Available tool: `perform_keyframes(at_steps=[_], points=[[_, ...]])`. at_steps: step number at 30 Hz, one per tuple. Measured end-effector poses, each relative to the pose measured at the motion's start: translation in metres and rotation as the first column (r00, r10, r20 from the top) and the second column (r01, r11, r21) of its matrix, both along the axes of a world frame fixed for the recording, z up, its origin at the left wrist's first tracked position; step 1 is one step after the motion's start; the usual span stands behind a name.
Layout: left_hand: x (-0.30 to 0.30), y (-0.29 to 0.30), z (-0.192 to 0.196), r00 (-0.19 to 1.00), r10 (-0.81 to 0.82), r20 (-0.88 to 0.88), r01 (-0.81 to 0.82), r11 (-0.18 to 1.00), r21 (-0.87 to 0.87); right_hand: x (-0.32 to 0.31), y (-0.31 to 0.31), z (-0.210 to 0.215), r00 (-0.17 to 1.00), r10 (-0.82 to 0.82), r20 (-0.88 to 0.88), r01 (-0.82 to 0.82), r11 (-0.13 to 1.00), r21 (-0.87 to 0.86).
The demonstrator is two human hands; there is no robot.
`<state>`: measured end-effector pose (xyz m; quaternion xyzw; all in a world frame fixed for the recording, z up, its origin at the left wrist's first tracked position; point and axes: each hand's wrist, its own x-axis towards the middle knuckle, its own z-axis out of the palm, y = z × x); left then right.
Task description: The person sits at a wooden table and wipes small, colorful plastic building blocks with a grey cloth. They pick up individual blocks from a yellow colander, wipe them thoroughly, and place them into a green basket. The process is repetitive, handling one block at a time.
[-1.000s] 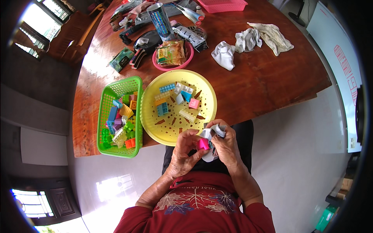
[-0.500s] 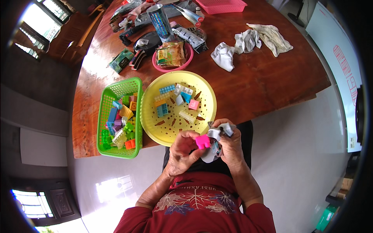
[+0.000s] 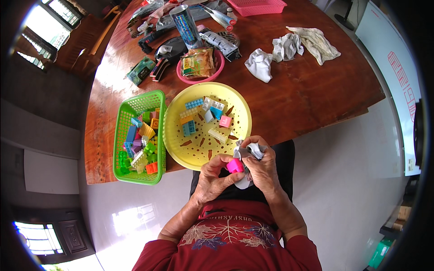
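Observation:
Between the fingers of my left hand point(image 3: 211, 179) is a bright pink toy building block point(image 3: 234, 165). My right hand point(image 3: 261, 166) grips a crumpled grey-and-white cloth point(image 3: 255, 150), pressed against the block's right side. Both hands are over my lap, just off the near rim of a round yellow perforated basin point(image 3: 174, 154). Inside the basin lie several loose blocks, among them a cream block point(image 3: 218, 135), a light pink block point(image 3: 225, 121) and a blue block point(image 3: 189, 128). Part of the cloth hangs below my right fingers.
Left of the basin stands a green basket point(image 3: 159, 175) full of coloured blocks. Behind it, a pink bowl point(image 3: 219, 72) holds snack packets, beside a tall can point(image 3: 186, 27). White rags point(image 3: 259, 66) lie on the wooden table point(image 3: 312, 97). A pink tray point(image 3: 257, 7) sits at the far edge.
The pink block has turned in my left fingers and dropped slightly. My right hand has shifted left, bringing the cloth up against the block.

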<state>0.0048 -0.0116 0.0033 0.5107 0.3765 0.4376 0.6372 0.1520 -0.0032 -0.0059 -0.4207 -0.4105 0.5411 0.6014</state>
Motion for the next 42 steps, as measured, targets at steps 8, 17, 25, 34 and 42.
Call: perform_keyframes(at_steps=[8, 17, 25, 34, 42], points=[[-0.002, 0.009, 0.018, 0.999, -0.029, 0.022, 0.032, 0.987, -0.159, -0.002, 0.001, 0.013, 0.992, -0.016, -0.126, 0.008, 0.998, -0.063], [0.001, 0.009, -0.006, 0.777, 0.238, 0.583, 0.062, 0.892, -0.448, -0.026, -0.007, 0.004, 0.928, -0.265, 0.261, 0.207, 0.951, 0.231], [0.001, 0.009, -0.003, 0.737, 0.352, 0.577, 0.039, 0.83, -0.556, -0.01, -0.012, 0.007, 0.938, -0.187, 0.291, 0.115, 0.962, 0.247], [-0.007, 0.006, -0.005, 0.803, 0.243, 0.545, -0.027, 0.927, -0.373, -0.008, 0.003, 0.015, 0.832, -0.132, 0.538, -0.124, 0.902, 0.413], [-0.009, 0.009, 0.0, 0.905, 0.17, 0.39, -0.064, 0.961, -0.27, 0.004, 0.009, 0.011, 0.832, -0.075, 0.55, -0.193, 0.89, 0.413]])
